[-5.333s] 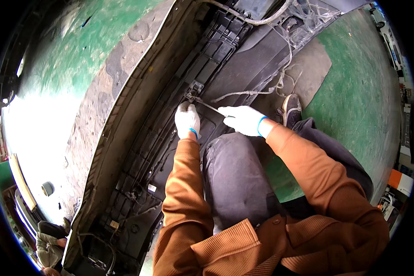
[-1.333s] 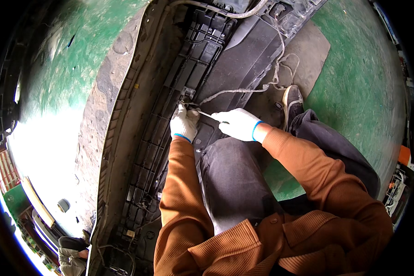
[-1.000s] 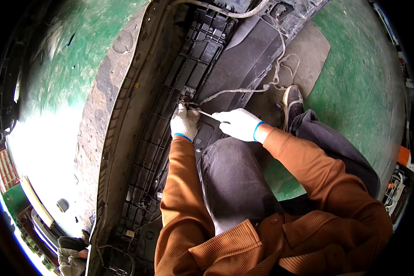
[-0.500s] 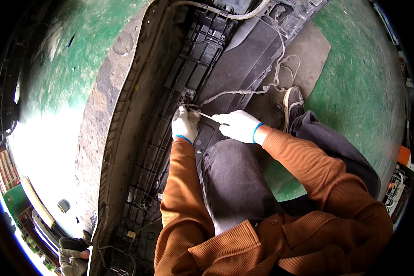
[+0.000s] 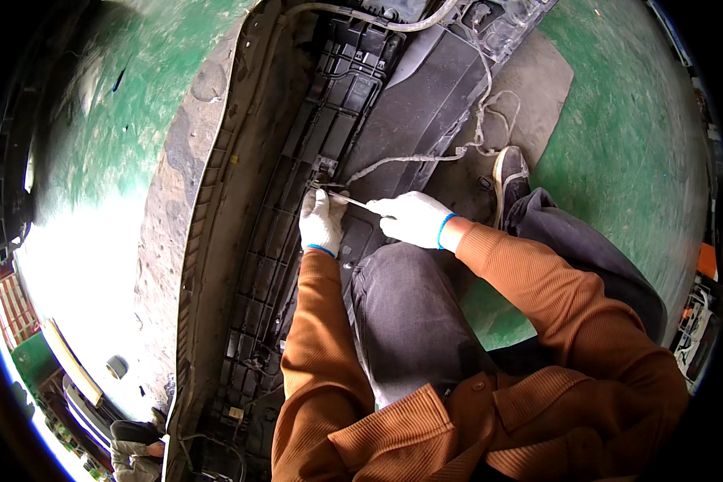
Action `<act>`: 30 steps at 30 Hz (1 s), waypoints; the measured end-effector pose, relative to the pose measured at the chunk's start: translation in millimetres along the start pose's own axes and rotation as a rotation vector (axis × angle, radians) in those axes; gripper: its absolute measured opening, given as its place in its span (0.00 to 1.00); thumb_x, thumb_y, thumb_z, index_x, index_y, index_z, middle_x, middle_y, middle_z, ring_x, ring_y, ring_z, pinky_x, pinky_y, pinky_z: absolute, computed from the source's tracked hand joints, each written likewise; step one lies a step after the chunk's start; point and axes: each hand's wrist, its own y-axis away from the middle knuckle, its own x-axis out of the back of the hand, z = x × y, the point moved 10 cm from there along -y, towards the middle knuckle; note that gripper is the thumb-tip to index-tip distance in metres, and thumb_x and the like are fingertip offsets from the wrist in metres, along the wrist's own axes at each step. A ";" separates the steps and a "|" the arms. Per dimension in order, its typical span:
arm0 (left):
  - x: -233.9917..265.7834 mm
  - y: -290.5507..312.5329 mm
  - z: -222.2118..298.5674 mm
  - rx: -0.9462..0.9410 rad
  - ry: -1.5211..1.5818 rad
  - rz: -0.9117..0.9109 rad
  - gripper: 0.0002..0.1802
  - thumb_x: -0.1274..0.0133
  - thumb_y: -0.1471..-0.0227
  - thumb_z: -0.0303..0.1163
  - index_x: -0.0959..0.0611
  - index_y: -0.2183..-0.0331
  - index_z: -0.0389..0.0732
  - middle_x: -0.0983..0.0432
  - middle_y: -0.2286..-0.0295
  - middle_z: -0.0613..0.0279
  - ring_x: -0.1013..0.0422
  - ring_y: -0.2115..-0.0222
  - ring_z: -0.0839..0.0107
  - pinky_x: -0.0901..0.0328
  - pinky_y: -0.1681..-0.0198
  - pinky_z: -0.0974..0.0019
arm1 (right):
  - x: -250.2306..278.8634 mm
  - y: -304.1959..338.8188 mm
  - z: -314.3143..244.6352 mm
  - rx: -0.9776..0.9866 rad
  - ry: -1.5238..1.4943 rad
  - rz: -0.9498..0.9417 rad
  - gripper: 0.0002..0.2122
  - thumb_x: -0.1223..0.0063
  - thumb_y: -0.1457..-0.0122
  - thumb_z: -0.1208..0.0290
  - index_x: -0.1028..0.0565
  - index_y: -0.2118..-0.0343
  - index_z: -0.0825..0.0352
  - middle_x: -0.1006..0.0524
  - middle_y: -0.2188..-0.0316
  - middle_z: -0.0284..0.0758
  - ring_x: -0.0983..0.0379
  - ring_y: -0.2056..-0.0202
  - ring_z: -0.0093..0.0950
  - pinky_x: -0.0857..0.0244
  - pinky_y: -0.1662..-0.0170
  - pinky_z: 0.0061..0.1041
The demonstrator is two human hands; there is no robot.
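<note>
A large black plastic car bumper (image 5: pixel 414 108) lies lengthwise before me, its ribbed inner side (image 5: pixel 329 120) up. My left hand (image 5: pixel 321 222), in a white knitted glove, is closed at the ribbing, its fingertips pinched by a small bracket; what they grip is hidden. In my gloved right hand (image 5: pixel 415 219) is a slim-shafted tool (image 5: pixel 352 200), like a screwdriver, its handle covered by my fingers. The shaft slants left so that its tip meets the left fingertips. A grey taped wiring harness (image 5: pixel 398 162) runs from just above them toward the right.
My bent knee (image 5: pixel 402 313) is close below both hands, and my shoe (image 5: pixel 510 181) is near the loose wires. A curved panel edge (image 5: pixel 209 185) borders the left side. On the green floor (image 5: pixel 610 120) lies grey sheeting (image 5: pixel 550 88). Another person (image 5: pixel 132 450) is partly visible at lower left.
The bumper and harness appear shifted slightly left in the picture. Both hands keep nearly the same pose, with the tool's shaft still between them.
</note>
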 end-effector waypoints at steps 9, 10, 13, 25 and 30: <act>-0.4 6.4 2.5 0.043 -0.118 0.142 0.11 0.53 0.29 0.35 0.21 0.58 0.38 0.17 0.70 0.53 0.21 0.69 0.61 0.25 0.58 0.57 | 3.7 1.3 0.7 0.061 -0.077 0.097 0.24 0.53 0.38 0.62 0.25 0.40 0.65 0.19 0.53 0.51 0.22 0.52 0.48 0.29 0.47 0.42; -0.5 5.7 2.0 0.052 -0.132 0.149 0.11 0.53 0.29 0.36 0.21 0.57 0.38 0.17 0.70 0.53 0.20 0.70 0.61 0.25 0.59 0.58 | 1.2 1.0 5.5 0.045 -0.073 0.081 0.24 0.53 0.38 0.62 0.25 0.40 0.65 0.19 0.52 0.50 0.22 0.52 0.48 0.29 0.47 0.42; 8.0 6.3 2.2 0.069 -0.176 0.190 0.12 0.53 0.29 0.37 0.21 0.57 0.39 0.16 0.71 0.53 0.20 0.70 0.61 0.24 0.61 0.58 | -0.8 -0.1 2.5 0.022 -0.060 0.041 0.25 0.53 0.38 0.62 0.26 0.39 0.65 0.19 0.52 0.49 0.21 0.51 0.47 0.29 0.46 0.40; 10.3 7.1 -3.2 0.148 -0.014 0.200 0.17 0.53 0.29 0.43 0.22 0.53 0.40 0.15 0.71 0.48 0.18 0.70 0.56 0.23 0.61 0.54 | 11.8 9.0 13.2 0.034 -0.146 0.019 0.25 0.51 0.38 0.63 0.27 0.39 0.67 0.20 0.48 0.47 0.22 0.48 0.44 0.32 0.42 0.37; 21.5 1.5 -1.6 0.136 -0.107 0.251 0.19 0.53 0.29 0.45 0.22 0.52 0.39 0.16 0.71 0.47 0.18 0.72 0.55 0.23 0.64 0.53 | 12.5 2.4 8.0 0.054 -0.133 0.015 0.25 0.51 0.38 0.63 0.27 0.39 0.67 0.19 0.49 0.47 0.22 0.48 0.44 0.31 0.43 0.37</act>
